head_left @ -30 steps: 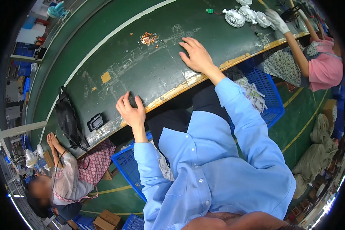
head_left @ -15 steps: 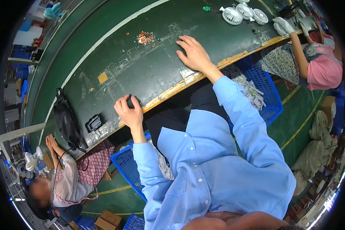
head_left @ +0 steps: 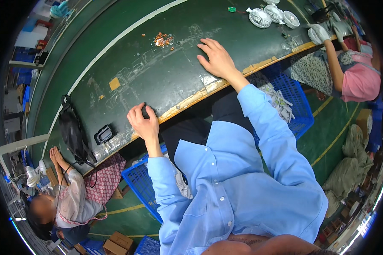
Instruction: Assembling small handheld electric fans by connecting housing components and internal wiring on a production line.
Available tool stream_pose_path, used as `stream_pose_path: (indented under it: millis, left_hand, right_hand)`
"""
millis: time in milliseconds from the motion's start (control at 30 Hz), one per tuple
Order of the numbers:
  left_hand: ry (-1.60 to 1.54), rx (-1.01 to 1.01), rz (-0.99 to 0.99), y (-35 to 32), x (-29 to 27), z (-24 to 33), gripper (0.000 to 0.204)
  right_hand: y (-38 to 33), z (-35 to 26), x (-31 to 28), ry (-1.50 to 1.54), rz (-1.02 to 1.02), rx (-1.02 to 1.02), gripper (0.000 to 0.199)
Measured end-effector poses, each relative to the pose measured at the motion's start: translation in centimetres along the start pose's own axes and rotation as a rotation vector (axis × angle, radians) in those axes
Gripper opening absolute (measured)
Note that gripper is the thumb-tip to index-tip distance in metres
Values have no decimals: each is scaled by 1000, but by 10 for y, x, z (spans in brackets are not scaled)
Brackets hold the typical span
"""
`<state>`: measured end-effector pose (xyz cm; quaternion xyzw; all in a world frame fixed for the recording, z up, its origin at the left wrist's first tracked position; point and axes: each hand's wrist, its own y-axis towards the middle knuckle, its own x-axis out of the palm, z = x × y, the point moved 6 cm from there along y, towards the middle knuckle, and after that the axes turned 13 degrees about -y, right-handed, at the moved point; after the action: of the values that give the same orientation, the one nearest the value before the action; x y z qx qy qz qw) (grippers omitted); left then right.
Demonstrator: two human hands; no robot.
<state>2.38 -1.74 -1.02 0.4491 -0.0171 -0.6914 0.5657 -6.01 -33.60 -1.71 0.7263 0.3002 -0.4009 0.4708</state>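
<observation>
**Both hands on the green table, small dark piece under the left fingers**

Person in a light-blue long-sleeved shirt stands at a long dark-green table [head_left: 127,80] w/ a worn wooden front edge. All places below are taken from that edge.

Left hand [head_left: 144,123] sits right on the edge, fingers curled over a small dark rounded object [head_left: 145,111] that lies on the table top just inside it. The grip is loosely clenched round the piece, thumb side toward the person; most of it is hidden by the fingers, so can't tell its long axis or its shape. It's the left hand's thing by far, the right being well apart along the edge.

Right hand [head_left: 217,59] lies further in from the edge, palm down, fingers spread flat on bare table. Released, holding nothing.

Farther in from the edge, beyond the right hand: a small scatter of copper-coloured bits [head_left: 162,39]. Along the edge past the left hand: a small black boxy device [head_left: 103,134] and a black bag w/ straps [head_left: 72,131]. Toward the far end: white round fan heads [head_left: 259,18], where a co-worker's white-gloved hand [head_left: 318,30] reaches. Below the edge, blue plastic crates [head_left: 295,97].
</observation>
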Motion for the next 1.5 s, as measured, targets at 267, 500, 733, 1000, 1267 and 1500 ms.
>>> stream_pose_path:
  millis: [267,500,733,1000,1267,1500]
  left_hand:
    - [-9,-39,25,-1,-3,-5,19]
    - [-33,-47,40,-1,-5,-7,29]
    - [-40,-44,58,1,-5,-9,26]
    - [-56,-42,56,1,-4,-12,22]
    - [-93,-43,6,4,-6,-14,23]
    - [-16,-38,-132,17,-5,-22,25]
  right_hand:
    - [0,-6,-3,-26,-78,16,49]
    - [0,-4,0,-3,-79,8,49]
    - [1,-4,1,3,-60,-2,47]
    - [0,-3,0,-15,-31,-12,45]
    - [1,-3,-2,-3,-36,-3,45]
    - [0,-1,0,-6,-30,7,45]
